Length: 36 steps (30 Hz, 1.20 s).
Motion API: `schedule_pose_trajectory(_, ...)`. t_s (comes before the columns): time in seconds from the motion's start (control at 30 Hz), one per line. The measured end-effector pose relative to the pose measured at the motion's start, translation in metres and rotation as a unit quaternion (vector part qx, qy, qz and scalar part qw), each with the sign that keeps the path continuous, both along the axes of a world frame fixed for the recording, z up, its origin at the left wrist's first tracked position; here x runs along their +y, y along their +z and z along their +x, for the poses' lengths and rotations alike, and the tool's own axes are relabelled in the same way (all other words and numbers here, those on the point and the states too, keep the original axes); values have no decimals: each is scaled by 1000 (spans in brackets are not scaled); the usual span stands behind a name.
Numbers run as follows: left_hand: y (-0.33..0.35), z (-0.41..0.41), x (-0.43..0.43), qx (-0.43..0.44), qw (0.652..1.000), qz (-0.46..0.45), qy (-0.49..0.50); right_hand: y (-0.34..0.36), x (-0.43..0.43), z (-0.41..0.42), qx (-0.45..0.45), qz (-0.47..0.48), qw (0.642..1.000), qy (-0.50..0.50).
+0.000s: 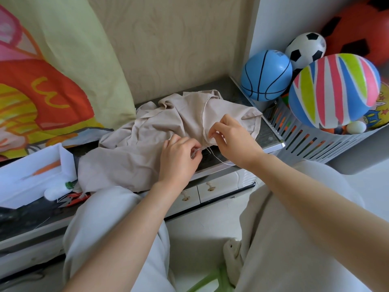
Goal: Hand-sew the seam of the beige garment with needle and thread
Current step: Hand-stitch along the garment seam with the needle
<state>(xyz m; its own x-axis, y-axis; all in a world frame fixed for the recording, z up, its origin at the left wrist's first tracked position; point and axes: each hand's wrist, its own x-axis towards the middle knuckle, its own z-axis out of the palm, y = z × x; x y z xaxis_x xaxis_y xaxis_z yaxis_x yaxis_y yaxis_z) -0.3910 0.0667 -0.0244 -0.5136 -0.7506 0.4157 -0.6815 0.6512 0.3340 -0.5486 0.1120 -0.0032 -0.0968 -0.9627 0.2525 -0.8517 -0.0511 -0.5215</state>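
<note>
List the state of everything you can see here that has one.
beige garment, crumpled on the table.
left hand, pinches the seam.
right hand, pinches the seam; needle too small to tell.
thread, slack, trailing from seam.
white box, open.
drawers, closed.
basket, full of balls.

Dark tabletop (268, 133) carries a crumpled beige garment (136, 148) in the middle, a white box (31, 175) at left, and orange scissors (71, 199) beside the box.

L hand (181, 152) pinching beige garment (134, 148) seam, R hand (231, 140) pinching thread (219, 159)
</note>
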Motion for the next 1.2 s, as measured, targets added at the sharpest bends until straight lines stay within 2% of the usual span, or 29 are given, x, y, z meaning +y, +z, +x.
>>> schedule_pose_trajectory(0.87, 0, 2, -3, -18, 999, 19, -32, -7, 0, -4, 26, 2, 997, 70)
schedule_pose_trajectory(1.2, -1, 2, -1, -29, 998, -5, -54, -10, 1, -5, 29, 37, 994, 97)
